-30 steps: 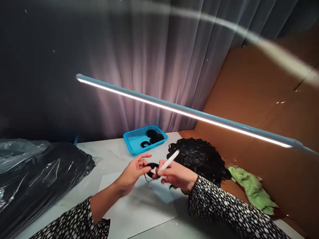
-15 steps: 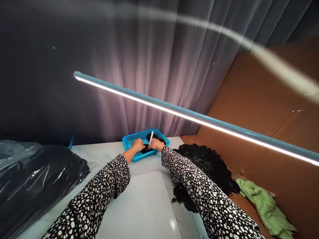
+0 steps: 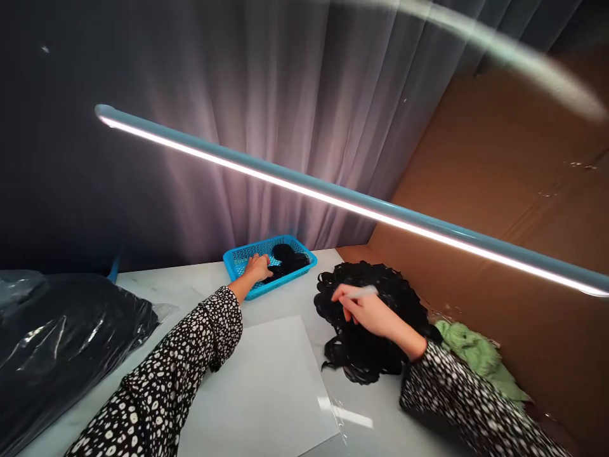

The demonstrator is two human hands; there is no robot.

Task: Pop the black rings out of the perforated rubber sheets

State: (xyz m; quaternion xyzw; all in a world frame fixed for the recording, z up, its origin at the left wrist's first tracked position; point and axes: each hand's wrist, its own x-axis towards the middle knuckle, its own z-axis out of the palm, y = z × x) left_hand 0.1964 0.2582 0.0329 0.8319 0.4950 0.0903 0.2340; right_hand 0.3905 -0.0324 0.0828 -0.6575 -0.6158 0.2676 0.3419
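Note:
My left hand (image 3: 257, 268) reaches into a shallow blue plastic basket (image 3: 257, 293). Its fingers are bent against a bundle of black strands (image 3: 280, 271), apparently pinching its near left end. My right hand (image 3: 364, 308) is over a heap of black, shiny, looped strips (image 3: 394, 285) to the right of the basket. A slim white pen-like stick (image 3: 365, 292), smeared by motion, lies along this hand, and the fingers are curled around it. Whether the right fingertips touch the heap I cannot tell. Another dark rounded bundle (image 3: 284, 252) rests at the back of the basket.
A white board (image 3: 266, 381) lies on the marbled tabletop (image 3: 176, 285). Black material in clear plastic (image 3: 71, 343) fills the left side. A green cloth (image 3: 471, 349) sits by the brown cardboard wall (image 3: 514, 190). A lit tube lamp (image 3: 333, 197) crosses overhead.
My right hand has left the basket and moved right, over the black heap, with the white stick still in it. My left hand remains in the basket. The view has shifted slightly.

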